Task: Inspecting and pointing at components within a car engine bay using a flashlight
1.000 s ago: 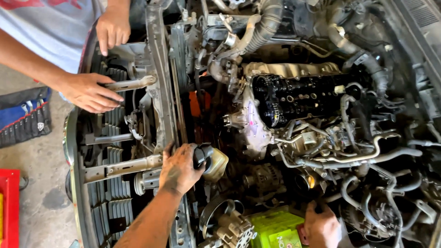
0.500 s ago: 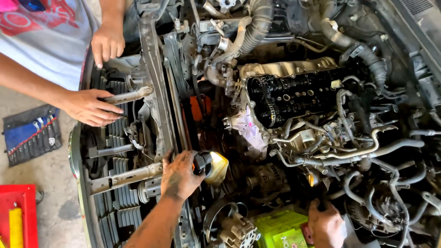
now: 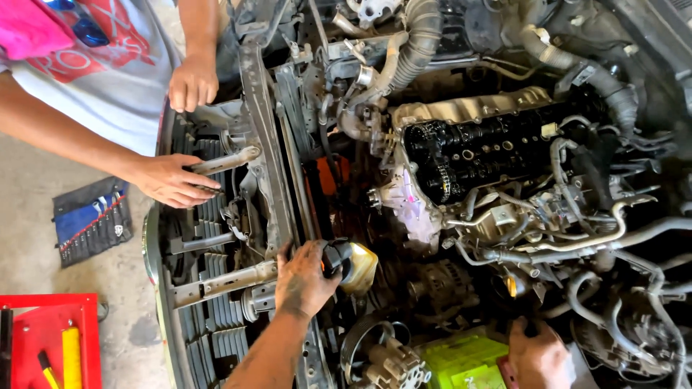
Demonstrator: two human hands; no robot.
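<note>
Down in the open engine bay, the left hand (image 3: 303, 279) is closed around a small work lamp (image 3: 349, 263) with a black grip and a yellowish lit head. The lamp sits just behind the front crossmember (image 3: 268, 151), beside the radiator fins (image 3: 216, 317), and its head is turned toward the engine block (image 3: 497, 144). The fingers wrap the black grip firmly.

The right hand (image 3: 537, 354) is low at the bottom edge, reaching among the black hoses (image 3: 613, 288), next to a bright green plastic box (image 3: 461, 360). Its fingers are hidden behind the parts, so I cannot tell if it grips something or is relaxed.

Another person in a grey shirt (image 3: 108, 79) stands at the front of the car. 1 hand of this person (image 3: 173, 180) rests on a metal bracket (image 3: 223, 160) and the other hand (image 3: 193, 81) is on the upper frame. On the floor lie a blue wrench roll (image 3: 92, 220) and a red tool tray (image 3: 43, 338).
</note>
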